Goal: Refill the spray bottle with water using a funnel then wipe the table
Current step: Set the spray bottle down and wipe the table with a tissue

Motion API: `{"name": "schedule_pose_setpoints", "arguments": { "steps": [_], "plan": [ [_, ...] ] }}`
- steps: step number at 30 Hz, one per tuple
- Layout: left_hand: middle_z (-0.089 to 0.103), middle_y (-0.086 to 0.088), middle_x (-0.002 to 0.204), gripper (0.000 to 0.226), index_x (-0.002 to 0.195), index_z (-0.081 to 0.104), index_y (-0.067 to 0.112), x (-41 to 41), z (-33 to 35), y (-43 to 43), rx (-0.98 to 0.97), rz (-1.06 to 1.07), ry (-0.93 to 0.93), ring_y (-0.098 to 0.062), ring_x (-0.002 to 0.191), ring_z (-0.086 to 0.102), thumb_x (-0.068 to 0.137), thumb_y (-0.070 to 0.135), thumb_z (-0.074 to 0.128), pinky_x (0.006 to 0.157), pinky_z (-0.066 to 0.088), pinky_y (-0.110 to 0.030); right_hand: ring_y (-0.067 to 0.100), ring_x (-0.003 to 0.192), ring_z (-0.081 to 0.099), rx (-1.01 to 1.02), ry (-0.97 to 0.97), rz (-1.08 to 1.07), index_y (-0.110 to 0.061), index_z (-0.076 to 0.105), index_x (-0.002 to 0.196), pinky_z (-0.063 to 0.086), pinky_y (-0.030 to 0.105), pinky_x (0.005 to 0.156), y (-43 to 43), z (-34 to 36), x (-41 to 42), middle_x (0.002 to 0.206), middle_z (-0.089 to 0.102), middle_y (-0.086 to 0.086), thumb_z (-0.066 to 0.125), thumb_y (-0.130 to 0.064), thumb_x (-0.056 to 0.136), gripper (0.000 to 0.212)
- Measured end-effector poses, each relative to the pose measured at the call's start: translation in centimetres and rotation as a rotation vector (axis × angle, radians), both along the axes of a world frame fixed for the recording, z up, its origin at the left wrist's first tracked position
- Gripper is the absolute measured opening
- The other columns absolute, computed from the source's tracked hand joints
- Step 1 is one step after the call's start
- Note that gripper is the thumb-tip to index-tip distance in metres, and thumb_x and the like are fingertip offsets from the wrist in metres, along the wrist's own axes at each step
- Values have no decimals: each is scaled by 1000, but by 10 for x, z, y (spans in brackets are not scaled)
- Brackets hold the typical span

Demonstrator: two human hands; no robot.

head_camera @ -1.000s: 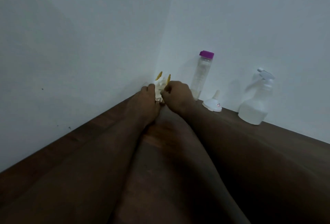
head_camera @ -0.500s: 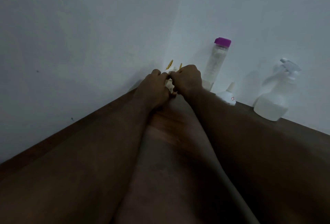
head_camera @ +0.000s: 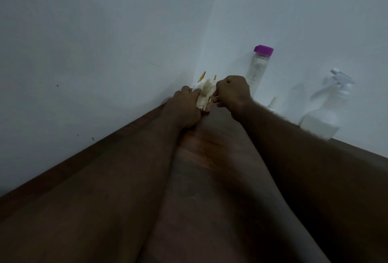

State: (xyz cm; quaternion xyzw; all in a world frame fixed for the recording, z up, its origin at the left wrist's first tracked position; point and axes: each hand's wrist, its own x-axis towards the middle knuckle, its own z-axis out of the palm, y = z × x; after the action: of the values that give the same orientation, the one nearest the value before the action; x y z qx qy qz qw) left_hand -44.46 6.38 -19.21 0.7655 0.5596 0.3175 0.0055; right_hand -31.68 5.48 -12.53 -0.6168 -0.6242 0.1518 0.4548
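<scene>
1. Hands first: the left hand (head_camera: 184, 109) lies flat-fingered against a crumpled white wad with yellow bits (head_camera: 204, 92) in the far corner, touching it; whether its fingers close round it I cannot tell. The right hand (head_camera: 233, 94) is curled into a fist, pinching the wad's other side.
2. Task things: the spray bottle (head_camera: 327, 113) stands against the right wall, trigger head on. The white funnel (head_camera: 273, 103) sits inverted just behind the right wrist, and the clear water bottle with a purple cap (head_camera: 259, 69) stands upright beyond the right hand.
3. Risk: if the right forearm swings outward while tugging the wad, it could likely knock over the funnel or the tall, narrow water bottle.
4. Risk: light is dim, so what the wad is stays unclear; it might tear or snag.
5. Room: two walls box in the corner. The dark wooden surface (head_camera: 210, 147) is open toward the person, so pulling back is the free direction.
</scene>
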Motion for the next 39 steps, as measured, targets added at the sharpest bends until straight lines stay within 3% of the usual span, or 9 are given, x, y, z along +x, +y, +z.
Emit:
{"name": "schedule_pose_setpoints", "arguments": {
  "steps": [6, 12, 20, 24, 27, 29, 33, 37, 39],
  "plan": [
    [37, -19, 142, 62, 148, 29, 13, -1, 2, -2, -37, 18, 7, -35, 125, 43, 93, 27, 51, 101, 41, -49, 46, 91, 67, 68, 34, 53, 15, 58, 83, 55, 59, 74, -14, 17, -5, 95, 67, 31, 48, -11, 82, 28],
    [40, -16, 142, 62, 147, 33, 13, 1, 5, -4, -58, 18, -37, -31, 125, 45, 91, 24, 57, 101, 45, -43, 40, 79, 66, 88, 128, 135, -3, 55, 74, 54, 58, 77, -35, 41, -14, 78, 56, 20, 47, -21, 84, 21],
    [60, -20, 88, 16, 84, 61, -3, 0, 15, -36, 295, 140, -386, -36, 81, 56, 91, 6, 49, 66, 37, -37, 11, 40, 55, -12, 512, 146, -13, 49, 74, 45, 21, 40, -81, 68, 24, 51, 52, -2, 41, -16, 92, 20],
    [65, -21, 94, 24, 84, 61, 5, 13, 27, -68, -51, -3, -872, -39, 87, 62, 96, 17, 44, 75, 50, -43, 11, 45, 53, -39, 503, 90, -18, 53, 73, 41, 17, 45, -115, 78, 53, 40, 51, -10, 45, -20, 91, 20],
    [69, -6, 85, 33, 88, 62, 21, 39, 41, -110, -500, -258, -1223, -24, 73, 65, 96, 50, 47, 62, 54, -32, 8, 37, 55, -63, 508, 86, -17, 53, 69, 40, 16, 40, -148, 82, 70, 37, 54, -10, 46, -20, 91, 23],
    [75, -1, 89, 34, 86, 74, 25, 58, 44, -135, -577, -426, -1329, -23, 85, 70, 91, 53, 56, 79, 57, -40, 9, 36, 58, -87, 502, 109, -14, 58, 70, 43, 16, 38, -171, 83, 81, 42, 60, -7, 47, -19, 91, 24],
    [73, -11, 100, 25, 99, 73, 9, 86, 56, -177, -798, -717, -1254, -23, 88, 71, 90, 30, 61, 87, 55, -44, 18, 63, 68, -138, 419, 65, -13, 61, 80, 55, 29, 59, -221, 88, 110, 57, 70, -2, 51, -23, 93, 19],
    [66, -17, 107, 24, 112, 59, -1, 119, 83, -215, -795, -743, -1277, -27, 98, 65, 94, 15, 56, 90, 54, -44, 28, 98, 72, -178, 609, 147, -23, 54, 124, 58, 44, 88, -274, 88, 150, 111, 72, 13, 52, -26, 100, 24],
    [68, -16, 104, 28, 115, 60, 0, 139, 96, -239, -774, -741, -1244, -27, 97, 65, 93, 19, 61, 86, 55, -41, 27, 99, 72, -220, 595, 184, -15, 56, 128, 59, 40, 84, -307, 83, 171, 115, 71, 15, 55, -31, 101, 32]
  ]
}}
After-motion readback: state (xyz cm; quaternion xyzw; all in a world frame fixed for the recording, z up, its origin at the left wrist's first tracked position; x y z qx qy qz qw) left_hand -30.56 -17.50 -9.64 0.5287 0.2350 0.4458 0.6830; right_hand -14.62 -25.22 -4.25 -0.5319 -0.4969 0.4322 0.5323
